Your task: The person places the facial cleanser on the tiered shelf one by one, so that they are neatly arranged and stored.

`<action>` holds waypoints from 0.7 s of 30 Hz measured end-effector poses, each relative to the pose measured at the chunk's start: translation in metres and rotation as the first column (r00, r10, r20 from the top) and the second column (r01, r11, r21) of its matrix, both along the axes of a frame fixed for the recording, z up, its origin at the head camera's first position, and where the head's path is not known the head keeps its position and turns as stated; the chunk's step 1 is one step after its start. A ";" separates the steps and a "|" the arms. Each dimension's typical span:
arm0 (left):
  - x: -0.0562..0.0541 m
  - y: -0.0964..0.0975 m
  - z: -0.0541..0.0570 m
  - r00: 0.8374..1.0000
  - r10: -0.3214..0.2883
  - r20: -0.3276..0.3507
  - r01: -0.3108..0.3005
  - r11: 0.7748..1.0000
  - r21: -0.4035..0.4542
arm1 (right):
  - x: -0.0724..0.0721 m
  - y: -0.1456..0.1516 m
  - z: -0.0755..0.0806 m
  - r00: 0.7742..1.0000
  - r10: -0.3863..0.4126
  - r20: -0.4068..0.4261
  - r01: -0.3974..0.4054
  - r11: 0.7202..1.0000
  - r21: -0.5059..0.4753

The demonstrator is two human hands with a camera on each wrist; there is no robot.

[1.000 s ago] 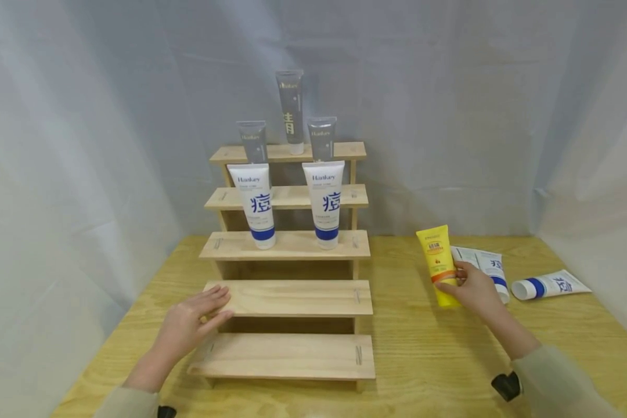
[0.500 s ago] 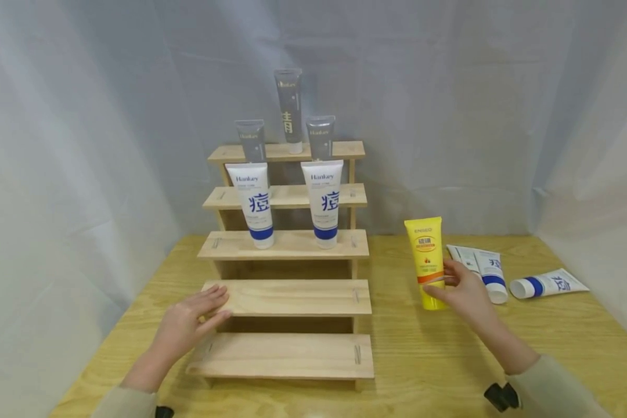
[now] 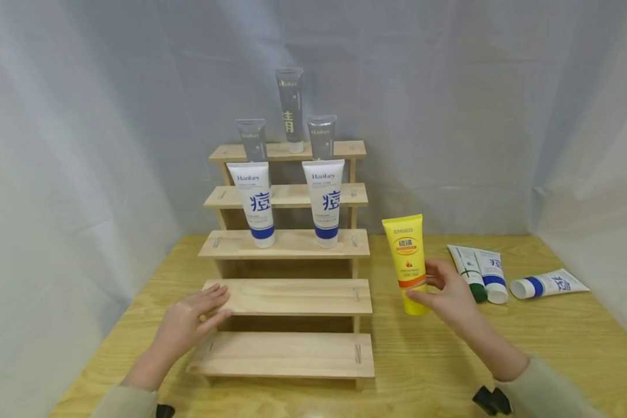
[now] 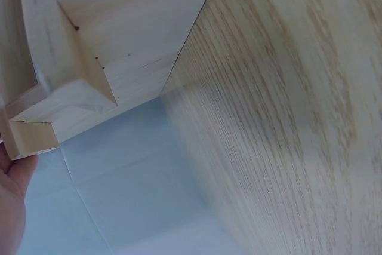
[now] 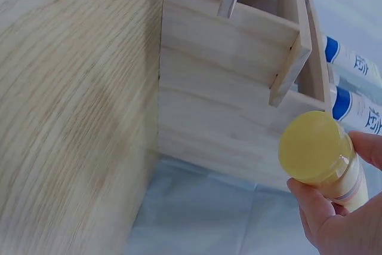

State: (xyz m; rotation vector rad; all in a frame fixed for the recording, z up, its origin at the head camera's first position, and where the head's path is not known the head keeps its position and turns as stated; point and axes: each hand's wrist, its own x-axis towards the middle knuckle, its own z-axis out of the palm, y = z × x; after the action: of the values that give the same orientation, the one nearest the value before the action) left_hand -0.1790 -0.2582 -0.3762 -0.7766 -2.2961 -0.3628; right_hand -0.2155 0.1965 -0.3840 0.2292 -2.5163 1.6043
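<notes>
My right hand (image 3: 451,296) pinches a yellow squeeze tube (image 3: 407,261) with an orange band near its cap, held upright to the right of the wooden stepped rack (image 3: 298,297). In the right wrist view the tube's round yellow cap (image 5: 310,147) faces the camera, between thumb and fingers. My left hand (image 3: 188,319) rests its extended fingers on the left end of the rack's second step from the bottom. The left wrist view catches only part of that hand (image 4: 15,189), right at the edge of the wood.
Two white tubes, a left one (image 3: 253,203) and a right one (image 3: 325,203), stand on the middle step. Several grey tubes, one at the top (image 3: 291,110), stand behind. On the table's right lie a green-capped tube (image 3: 470,276) and two blue-banded white tubes (image 3: 548,284).
My right hand has carried the yellow tube leftward toward the rack, turning its label to the front. The green-capped tube is now uncovered. The left hand stays in place.
</notes>
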 end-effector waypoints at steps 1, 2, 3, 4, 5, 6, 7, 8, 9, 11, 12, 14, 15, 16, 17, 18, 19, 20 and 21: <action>0.000 0.000 0.000 1.000 0.001 0.002 -0.001 1.000 -0.001 | -0.007 0.002 -0.011 1.000 0.006 -0.028 -0.006 1.000 -0.011; 0.000 0.000 0.000 1.000 0.003 0.003 -0.003 1.000 -0.002 | -0.014 0.004 -0.020 0.999 0.021 -0.044 -0.022 0.999 -0.028; 0.001 0.000 0.000 1.000 0.005 0.003 -0.005 1.000 -0.004 | -0.018 0.004 -0.026 0.998 0.031 -0.056 -0.034 0.998 -0.047; 0.001 0.000 0.000 1.000 0.006 0.003 -0.006 1.000 -0.005 | -0.024 0.005 -0.033 0.997 0.050 -0.064 -0.053 0.997 -0.058; 0.001 0.000 0.000 1.000 0.006 0.003 -0.006 1.000 -0.006 | -0.026 0.004 -0.038 0.994 0.070 -0.079 -0.076 0.994 -0.075; 0.001 0.000 0.000 1.000 0.008 0.003 -0.008 1.000 -0.006 | -0.028 0.002 -0.040 0.995 0.076 -0.071 -0.082 0.993 -0.085; 0.001 0.000 0.000 1.000 0.007 0.002 -0.007 1.000 -0.006 | -0.027 -0.001 -0.040 0.995 0.069 -0.066 -0.075 0.993 -0.086; 0.001 0.000 0.000 1.000 0.007 0.000 -0.007 1.000 -0.007 | -0.023 -0.005 -0.034 0.996 0.080 -0.050 -0.085 0.991 -0.102; 0.001 0.001 0.000 1.000 0.006 -0.001 -0.006 1.000 -0.007 | -0.019 -0.010 -0.031 0.996 0.076 -0.056 -0.081 0.991 -0.102; 0.001 0.001 0.000 1.000 0.003 -0.002 -0.003 1.000 -0.008 | -0.005 -0.022 -0.011 0.996 0.081 -0.046 -0.086 0.989 -0.122; 0.001 0.001 0.001 1.000 0.004 -0.002 -0.004 1.000 -0.008 | 0.003 -0.028 0.001 0.996 0.086 -0.034 -0.090 0.987 -0.130; 0.001 0.001 0.001 1.000 0.005 -0.002 -0.005 1.000 -0.008 | 0.018 -0.040 0.024 0.993 0.110 -0.038 -0.115 0.981 -0.158; 0.001 0.001 0.000 1.000 0.007 -0.001 -0.007 1.000 -0.009 | 0.024 -0.046 0.032 0.994 0.110 -0.028 -0.113 0.980 -0.161; 0.001 0.001 0.000 1.000 0.009 0.000 -0.009 1.000 -0.008 | 0.028 -0.051 0.040 0.993 0.115 -0.014 -0.116 0.980 -0.164; 0.001 0.001 0.000 1.000 0.010 0.001 -0.010 1.000 -0.008 | 0.031 -0.055 0.045 0.993 0.114 -0.002 -0.113 0.979 -0.171; 0.001 0.001 0.000 1.000 0.012 0.002 -0.012 1.000 -0.007 | 0.032 -0.059 0.048 0.993 0.116 0.008 -0.113 0.978 -0.175; 0.001 0.000 0.000 1.000 0.011 0.002 -0.011 1.000 -0.007 | 0.033 -0.062 0.050 0.993 0.120 0.015 -0.116 0.976 -0.183; 0.001 0.000 0.000 1.000 0.012 0.002 -0.012 1.000 -0.007 | 0.033 -0.066 0.051 0.992 0.124 0.021 -0.118 0.975 -0.190; 0.001 0.000 0.000 1.000 0.011 0.000 -0.011 1.000 -0.007 | 0.033 -0.069 0.052 0.992 0.126 0.022 -0.120 0.974 -0.193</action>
State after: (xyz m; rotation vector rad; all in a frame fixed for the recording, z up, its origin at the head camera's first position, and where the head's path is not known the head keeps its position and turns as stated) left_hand -0.1780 -0.2582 -0.3761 -0.7672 -2.3023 -0.3501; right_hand -0.1827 0.1279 -0.3324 0.3430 -2.3929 1.8989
